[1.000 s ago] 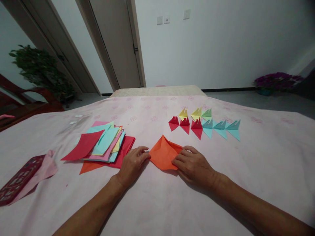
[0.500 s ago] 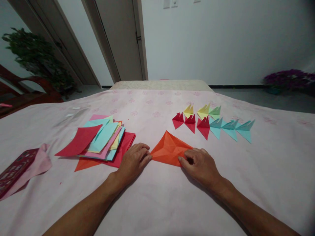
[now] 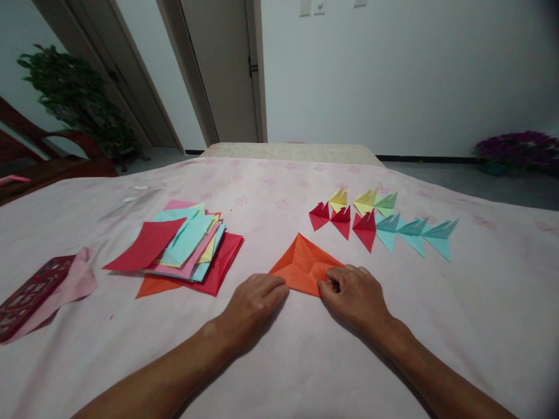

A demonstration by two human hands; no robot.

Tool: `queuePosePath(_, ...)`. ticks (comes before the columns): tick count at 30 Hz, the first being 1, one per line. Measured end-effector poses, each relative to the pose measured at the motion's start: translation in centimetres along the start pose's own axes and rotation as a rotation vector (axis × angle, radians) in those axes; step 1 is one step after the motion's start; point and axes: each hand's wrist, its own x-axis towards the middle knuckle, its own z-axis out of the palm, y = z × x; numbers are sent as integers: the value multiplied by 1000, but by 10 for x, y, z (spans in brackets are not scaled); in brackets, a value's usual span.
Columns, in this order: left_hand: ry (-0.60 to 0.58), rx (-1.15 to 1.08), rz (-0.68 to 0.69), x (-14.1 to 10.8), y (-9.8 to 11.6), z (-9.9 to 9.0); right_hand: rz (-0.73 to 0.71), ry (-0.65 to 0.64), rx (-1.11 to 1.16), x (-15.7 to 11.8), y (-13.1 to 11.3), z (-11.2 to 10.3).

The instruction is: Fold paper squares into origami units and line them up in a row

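Observation:
An orange sheet of origami paper (image 3: 301,259), creased and folded to a triangle-like shape, lies flat on the tablecloth between my hands. My left hand (image 3: 257,299) is closed, thumb and fingers pinching the paper's near left edge. At the near right edge, my right hand (image 3: 356,294) grips the paper between thumb and curled fingers. Beyond my right hand stand folded paper birds in two rows, among them a red one (image 3: 364,230), a yellow one (image 3: 365,202) and a light blue one (image 3: 440,235). What lies under the fingertips is hidden.
Left of my hands is a loose stack of coloured paper sheets (image 3: 186,241). Farther left lies a dark red patterned case (image 3: 35,291) with a pink cloth (image 3: 78,279). A pink floral tablecloth (image 3: 279,361) covers the table. Behind are a door (image 3: 218,70) and a plant (image 3: 70,93).
My left hand has slid right and nearer along the orange paper's front edge. My right hand keeps its grip on the right side. The whole view has shifted slightly.

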Motion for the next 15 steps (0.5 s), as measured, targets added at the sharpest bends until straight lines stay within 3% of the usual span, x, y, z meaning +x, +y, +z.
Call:
queuePosePath(5,-117,73,-33,1,23,1,10,16,-55,2,3,-6)
queuePosePath(9,-171,95,-29,-1,26,2,22,82,-11,7,9,-6)
queuePosePath(15,-200,64,-69,-2,12,10,215,-158,82,0,8,-15)
